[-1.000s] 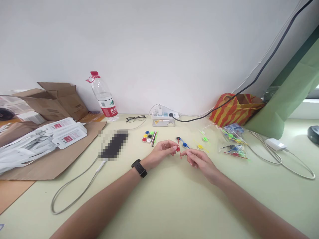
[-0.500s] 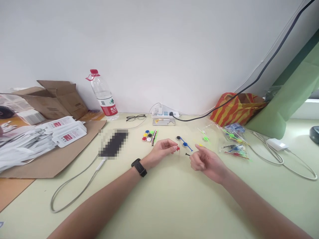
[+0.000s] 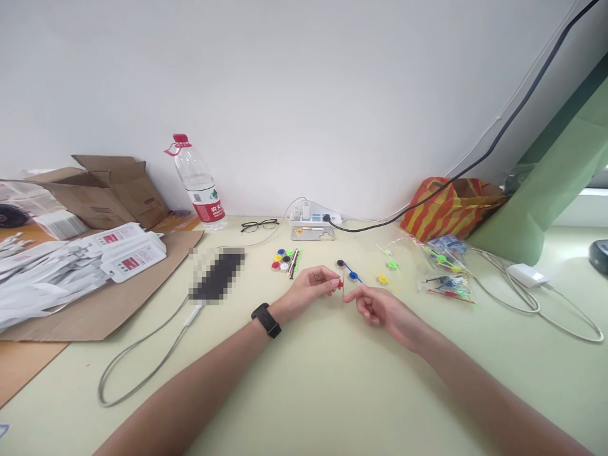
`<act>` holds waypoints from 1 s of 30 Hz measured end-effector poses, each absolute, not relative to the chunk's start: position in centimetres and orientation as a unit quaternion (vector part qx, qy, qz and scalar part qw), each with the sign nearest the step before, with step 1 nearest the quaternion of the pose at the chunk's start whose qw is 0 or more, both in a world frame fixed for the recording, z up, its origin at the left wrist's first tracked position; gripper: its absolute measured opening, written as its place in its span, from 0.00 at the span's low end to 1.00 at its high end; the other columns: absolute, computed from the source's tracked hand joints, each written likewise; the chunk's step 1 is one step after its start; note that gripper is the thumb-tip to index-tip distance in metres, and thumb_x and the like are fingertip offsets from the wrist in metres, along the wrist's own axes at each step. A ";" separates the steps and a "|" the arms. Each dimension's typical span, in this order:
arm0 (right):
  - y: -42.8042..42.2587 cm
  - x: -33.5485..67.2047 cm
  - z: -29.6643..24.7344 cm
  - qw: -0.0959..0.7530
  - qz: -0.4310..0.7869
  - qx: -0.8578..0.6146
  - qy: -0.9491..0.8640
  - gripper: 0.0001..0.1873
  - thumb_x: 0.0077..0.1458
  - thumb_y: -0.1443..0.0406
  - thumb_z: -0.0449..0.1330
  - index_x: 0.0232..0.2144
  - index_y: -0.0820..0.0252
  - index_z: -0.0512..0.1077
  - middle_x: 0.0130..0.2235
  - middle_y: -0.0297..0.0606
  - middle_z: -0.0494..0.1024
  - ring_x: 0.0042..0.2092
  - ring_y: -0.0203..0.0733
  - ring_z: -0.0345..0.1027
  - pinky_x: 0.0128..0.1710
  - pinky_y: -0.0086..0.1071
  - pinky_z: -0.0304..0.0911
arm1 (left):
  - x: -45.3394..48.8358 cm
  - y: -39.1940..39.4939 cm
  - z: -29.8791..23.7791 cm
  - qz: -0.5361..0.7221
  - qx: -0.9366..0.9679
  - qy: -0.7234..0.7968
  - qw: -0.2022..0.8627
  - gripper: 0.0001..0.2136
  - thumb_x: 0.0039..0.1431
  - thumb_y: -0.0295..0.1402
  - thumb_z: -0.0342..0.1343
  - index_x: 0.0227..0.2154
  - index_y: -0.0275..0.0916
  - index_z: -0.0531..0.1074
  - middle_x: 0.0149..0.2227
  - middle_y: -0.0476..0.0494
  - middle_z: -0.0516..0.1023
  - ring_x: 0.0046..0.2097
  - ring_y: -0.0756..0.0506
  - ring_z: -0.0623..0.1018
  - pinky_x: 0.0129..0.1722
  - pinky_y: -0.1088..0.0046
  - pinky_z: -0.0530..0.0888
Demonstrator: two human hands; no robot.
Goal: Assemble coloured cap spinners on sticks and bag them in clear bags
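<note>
My left hand (image 3: 313, 288), with a black watch on its wrist, pinches a small red plastic piece (image 3: 340, 285) between thumb and fingers just above the table. From the red piece a thin, pale reddish strip (image 3: 343, 292) stands roughly upright. My right hand (image 3: 382, 311) has its index finger stretched toward the strip's lower end, at or very near it; the other fingers are curled and hold nothing visible. Right behind the hands lie a blue disc with a blue stick (image 3: 353, 277) and a black disc (image 3: 340, 263).
Several coloured discs (image 3: 284, 258) and thin sticks (image 3: 294, 263) lie left of centre. Yellow (image 3: 382, 279) and green (image 3: 392, 265) disc pieces and clear packets (image 3: 449, 282) are at right. A power strip (image 3: 314, 219), glasses (image 3: 259, 225) and water bottle (image 3: 202, 183) stand along the wall.
My right hand has moved left and its index finger now points at the strip by the red piece. The yellow disc has come into view. My left hand keeps its pinch.
</note>
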State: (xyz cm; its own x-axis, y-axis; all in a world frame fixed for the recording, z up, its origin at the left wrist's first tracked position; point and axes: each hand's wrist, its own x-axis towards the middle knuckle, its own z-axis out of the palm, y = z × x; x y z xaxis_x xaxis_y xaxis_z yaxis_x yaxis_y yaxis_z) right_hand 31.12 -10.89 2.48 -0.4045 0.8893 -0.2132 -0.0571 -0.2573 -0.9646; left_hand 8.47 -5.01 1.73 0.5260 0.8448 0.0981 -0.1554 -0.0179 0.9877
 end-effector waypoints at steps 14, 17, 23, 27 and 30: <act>-11.1 31.0 2.8 0.384 0.627 -0.437 -0.518 0.26 0.60 0.43 0.59 0.44 0.57 0.79 0.27 0.31 0.62 0.27 0.35 0.49 0.27 0.32 0.45 | 8.5 -4.9 1.8 0.388 0.602 0.298 0.631 0.15 0.57 0.42 0.69 0.37 0.35 0.79 0.39 0.40 0.80 0.40 0.47 0.76 0.41 0.70 0.72; -11.2 30.9 3.1 0.440 0.575 -0.452 -0.521 0.25 0.58 0.45 0.62 0.47 0.56 0.78 0.26 0.30 0.60 0.28 0.36 0.50 0.28 0.33 0.46 | 8.5 -4.9 1.7 0.387 0.598 0.295 0.637 0.14 0.57 0.42 0.69 0.37 0.36 0.79 0.38 0.41 0.80 0.39 0.47 0.76 0.41 0.70 0.71; -11.1 30.8 3.3 0.454 0.645 -0.471 -0.395 0.27 0.58 0.47 0.62 0.56 0.48 0.69 0.30 0.30 0.71 0.23 0.34 0.52 0.25 0.31 0.48 | 8.4 -5.1 1.8 0.395 0.597 0.300 0.630 0.13 0.57 0.41 0.69 0.38 0.37 0.79 0.39 0.42 0.81 0.38 0.48 0.76 0.38 0.72 0.68; -11.5 31.2 3.7 0.306 0.752 -0.385 -0.440 0.35 0.63 0.40 0.47 0.20 0.58 0.72 0.18 0.32 0.61 0.19 0.33 0.43 0.23 0.33 0.43 | 8.4 -5.2 1.9 0.410 0.594 0.298 0.624 0.14 0.56 0.41 0.70 0.38 0.37 0.79 0.40 0.40 0.82 0.41 0.46 0.78 0.40 0.71 0.68; -11.7 31.3 4.0 0.317 0.741 -0.347 -0.480 0.41 0.64 0.39 0.44 0.11 0.58 0.64 0.16 0.32 0.54 0.21 0.34 0.42 0.25 0.35 0.43 | 8.4 -5.2 1.9 0.405 0.595 0.298 0.627 0.13 0.57 0.41 0.69 0.38 0.36 0.79 0.40 0.40 0.83 0.41 0.46 0.78 0.40 0.71 0.68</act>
State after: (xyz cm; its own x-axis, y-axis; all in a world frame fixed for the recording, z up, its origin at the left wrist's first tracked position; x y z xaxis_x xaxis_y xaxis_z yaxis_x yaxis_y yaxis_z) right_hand 31.30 -11.67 4.02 -0.5586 0.8025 -0.2096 -0.1359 -0.3379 -0.9313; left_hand 8.45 -5.18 1.95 0.4955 0.8618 0.1081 -0.1537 -0.0355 0.9875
